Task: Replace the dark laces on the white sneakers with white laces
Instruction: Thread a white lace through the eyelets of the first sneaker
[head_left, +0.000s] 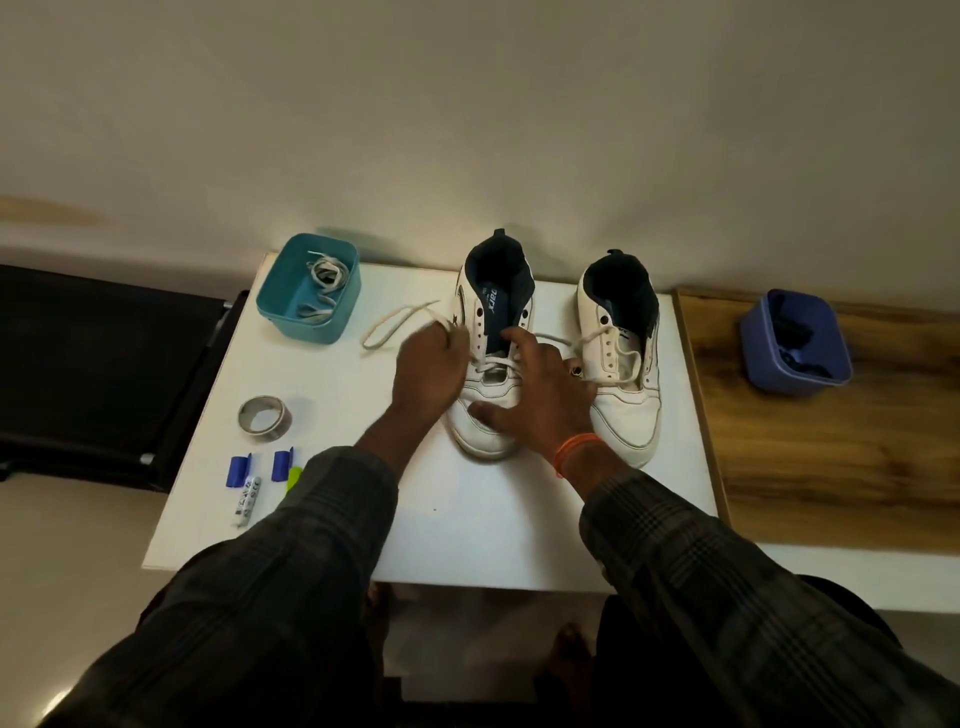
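Two dark plaid sleeves (322, 519) reach up from the bottom of the frame over a white table (467, 530), where a person works at a pair of white sneakers. At lower left of the tabletop lie two blue clips (239, 470), a small white tube (247, 501) and, a little farther up, a roll of tape (263, 418). At centre, the left hand (428, 371) pinches a white lace (400, 319) beside the left sneaker (491, 358), its fingers curled round the strand, whose free end loops out toward the left across the table. The right hand (540, 395), an orange thread band (574, 449) at its wrist, rests spread over the same shoe's toe and lower eyelets, fingers apart and extended, gripping nothing. White lacing crosses the lowest eyelets of this shoe. Just beside it, right of centre, stands the right sneaker (623, 374), a white lace threaded loosely through its eyelets. Farther back, at upper left of the table, a teal tub (291, 291) holds more pale laces (322, 283). Off the table at right, on a wooden surface (831, 457), a blue tub (763, 343) contains dark laces (792, 338).
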